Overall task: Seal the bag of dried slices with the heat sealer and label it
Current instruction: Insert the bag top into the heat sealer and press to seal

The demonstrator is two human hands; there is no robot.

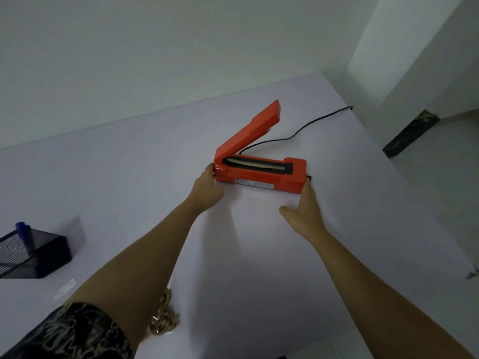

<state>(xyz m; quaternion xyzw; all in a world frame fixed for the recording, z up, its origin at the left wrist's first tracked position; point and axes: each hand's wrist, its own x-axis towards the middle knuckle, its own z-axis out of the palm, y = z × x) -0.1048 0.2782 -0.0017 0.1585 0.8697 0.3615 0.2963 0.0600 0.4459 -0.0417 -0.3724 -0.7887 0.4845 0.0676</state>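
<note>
An orange heat sealer stands on the white table, its arm raised at the hinge end on the left and its sealing strip exposed. My left hand grips the sealer's left end. My right hand touches its right end with the fingers, thumb spread off to the left. A clear bag of pale dried slices lies near the front edge, mostly hidden under my left forearm. A small clear label strip lies flat to the left of it.
A black power cord runs from the sealer back to the table's far right corner. A black mesh holder with a blue marker stands at the left edge. The wall runs close behind the table.
</note>
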